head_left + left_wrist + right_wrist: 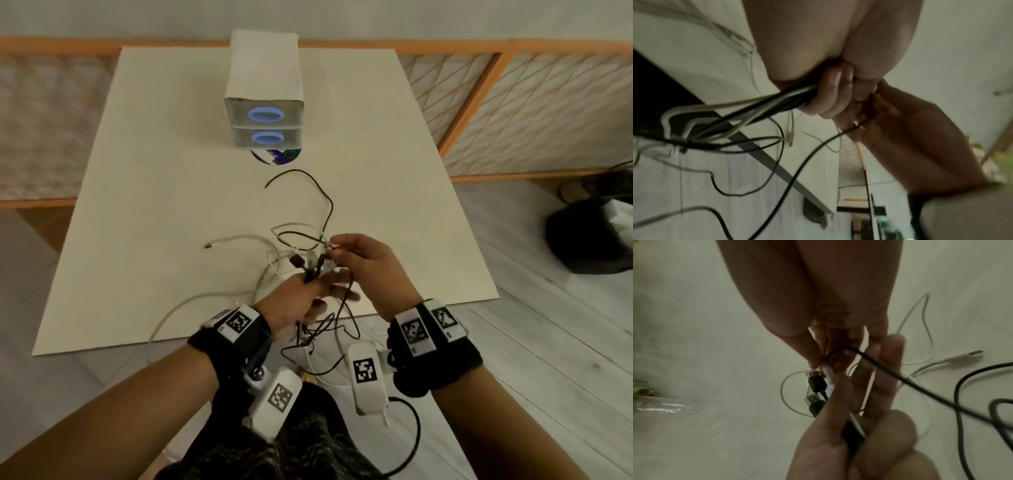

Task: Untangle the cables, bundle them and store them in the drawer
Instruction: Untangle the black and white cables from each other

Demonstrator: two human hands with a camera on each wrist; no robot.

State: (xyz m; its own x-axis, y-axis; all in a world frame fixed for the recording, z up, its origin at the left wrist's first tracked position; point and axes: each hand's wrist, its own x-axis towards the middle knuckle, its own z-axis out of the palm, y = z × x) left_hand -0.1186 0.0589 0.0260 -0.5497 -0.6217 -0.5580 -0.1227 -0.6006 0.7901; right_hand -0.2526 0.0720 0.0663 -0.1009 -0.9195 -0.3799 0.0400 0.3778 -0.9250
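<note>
My left hand [297, 301] gripped the gathered plug ends of the thin black and white cables [310, 263]; my right hand [363, 260] pinched one strand. Loops sprawled tangled across the pale surface [137, 205]; the white two-drawer box [264, 113] stood closed.

A big cream table [144, 192] fills the middle of the picture. Behind it, at the top, runs an orange wooden rail [479, 48] with criss-cross panels [534, 113]. The floor [534, 342] at the lower right is pale wood.
</note>
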